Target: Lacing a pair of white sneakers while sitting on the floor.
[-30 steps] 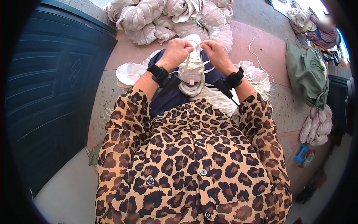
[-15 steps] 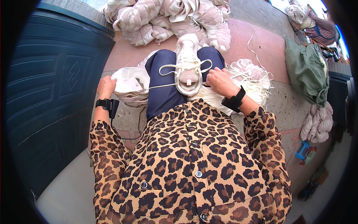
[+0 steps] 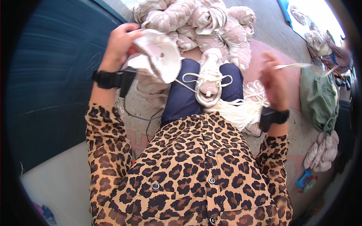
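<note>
My left hand (image 3: pixel 121 45) is raised, its fingers closed on a white and pink shoe upper (image 3: pixel 167 62) that hangs open beside my left knee. Up on the other side, my right hand (image 3: pixel 275 83) is smeared by motion, with a pale shoelace (image 3: pixel 296 65) trailing from its fingers to the right. Between my knees rests a pink and white shoe (image 3: pixel 209 77), its cream laces in a bow. Across my right thigh lies a hank of loose cream laces (image 3: pixel 235 116). More stacked uppers (image 3: pixel 149 88) are beside my left leg, partly hidden.
Rolled bundles of shoe uppers (image 3: pixel 211 19) are heaped beyond my knees. A dark blue panelled door (image 3: pixel 52 83) stands close on the left. To the right are a green sack (image 3: pixel 318 94), another bundle (image 3: pixel 321 150) and a blue plastic object (image 3: pixel 302 179). Another person (image 3: pixel 341 56) is at the far right.
My left hand has risen from the stack at my left, bringing an upper with it. My right hand has left the shoe's side and moved up and right with a lace.
</note>
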Demonstrator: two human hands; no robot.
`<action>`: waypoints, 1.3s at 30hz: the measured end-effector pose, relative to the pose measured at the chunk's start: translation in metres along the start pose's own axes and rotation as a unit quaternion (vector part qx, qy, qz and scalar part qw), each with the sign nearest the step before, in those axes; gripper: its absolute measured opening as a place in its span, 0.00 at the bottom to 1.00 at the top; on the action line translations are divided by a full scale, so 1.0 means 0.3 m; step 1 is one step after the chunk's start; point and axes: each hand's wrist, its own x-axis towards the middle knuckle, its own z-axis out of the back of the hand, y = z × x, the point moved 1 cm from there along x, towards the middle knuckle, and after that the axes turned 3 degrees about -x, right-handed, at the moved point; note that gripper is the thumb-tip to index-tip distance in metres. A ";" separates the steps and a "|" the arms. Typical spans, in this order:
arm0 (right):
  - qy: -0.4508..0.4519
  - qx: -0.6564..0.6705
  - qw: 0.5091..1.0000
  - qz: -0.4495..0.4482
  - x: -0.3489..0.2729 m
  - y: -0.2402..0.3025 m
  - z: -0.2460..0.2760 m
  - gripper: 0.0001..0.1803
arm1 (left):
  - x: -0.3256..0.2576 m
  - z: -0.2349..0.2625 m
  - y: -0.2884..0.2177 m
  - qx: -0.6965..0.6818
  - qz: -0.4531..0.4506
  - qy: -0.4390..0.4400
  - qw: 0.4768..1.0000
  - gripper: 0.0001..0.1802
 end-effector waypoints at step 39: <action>-0.298 -0.095 0.929 -0.200 -0.006 -0.514 0.185 0.19 | -0.393 -0.559 0.379 0.369 -0.325 0.262 0.830 0.21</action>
